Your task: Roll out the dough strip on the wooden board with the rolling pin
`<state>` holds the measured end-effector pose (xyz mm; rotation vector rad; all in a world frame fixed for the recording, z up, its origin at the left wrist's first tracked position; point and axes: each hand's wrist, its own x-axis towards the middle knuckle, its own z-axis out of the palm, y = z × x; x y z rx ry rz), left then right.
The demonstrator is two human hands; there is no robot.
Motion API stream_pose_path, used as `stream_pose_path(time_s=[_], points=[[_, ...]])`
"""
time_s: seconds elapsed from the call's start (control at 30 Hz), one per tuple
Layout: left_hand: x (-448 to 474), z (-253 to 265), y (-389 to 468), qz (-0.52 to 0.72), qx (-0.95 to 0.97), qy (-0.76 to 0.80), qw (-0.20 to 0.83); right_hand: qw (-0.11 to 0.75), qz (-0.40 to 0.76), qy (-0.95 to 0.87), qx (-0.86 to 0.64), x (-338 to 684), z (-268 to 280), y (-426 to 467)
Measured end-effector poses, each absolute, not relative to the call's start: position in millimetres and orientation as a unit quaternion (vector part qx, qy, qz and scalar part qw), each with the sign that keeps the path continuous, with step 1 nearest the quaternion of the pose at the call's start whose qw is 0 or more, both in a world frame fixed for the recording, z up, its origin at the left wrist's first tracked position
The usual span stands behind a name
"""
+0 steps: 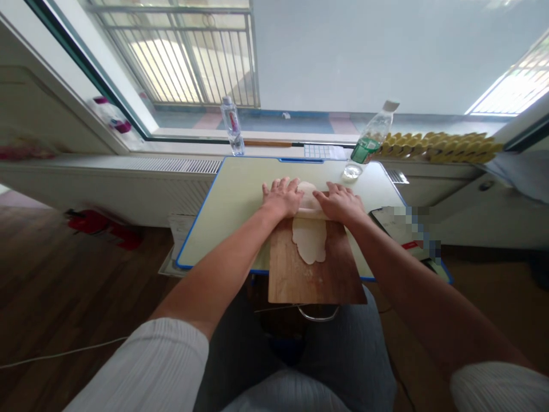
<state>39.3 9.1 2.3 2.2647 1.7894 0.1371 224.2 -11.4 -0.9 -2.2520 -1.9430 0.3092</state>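
Observation:
A light wooden rolling pin (312, 213) lies crosswise over a flat, elongated sheet of dough (309, 243). My left hand (281, 198) bears down on the pin's left end, its fingers reaching forward over it. At the other end, my right hand (342, 202) holds the pin in the same way, thumb pointing inward. Between the hands the pin's middle shows; its ends are hidden under my palms. Dough extends both beyond the pin and toward me. Under it is a brown wooden cutting board (287, 283), dusted with a little flour, its near end jutting past the table edge.
The board rests on a pale folding table (227, 212) with blue edging. A green-labelled bottle (368, 146) stands at its back right, and a clear bottle (233, 127) by the window sill. Dark-edged flat items (388, 220) lie right of my forearm. A red fire extinguisher (105, 228) is on the floor.

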Motion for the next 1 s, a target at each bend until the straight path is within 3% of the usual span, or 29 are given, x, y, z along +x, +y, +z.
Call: stream_pose_path(time_s=[0.27,0.5,0.63,0.8,1.0], points=[[37,-2,-15,0.075,0.788,0.601,0.109,0.076,0.072,-0.661,-0.743,219,1,-39],[20,-10,-98,0.121,0.826,0.548,0.049,0.117,-0.020,-0.684,-0.720,212,-17,-121],[8,-16,-137,0.159,0.841,0.516,0.046,0.154,-0.011,-0.706,-0.691,226,-28,-158],[-3,-14,-151,0.188,0.828,0.525,0.062,0.214,0.026,-0.701,-0.679,245,-24,-153],[-32,-11,-160,0.181,0.812,0.546,0.098,0.199,0.039,-0.724,-0.660,231,-18,-128]])
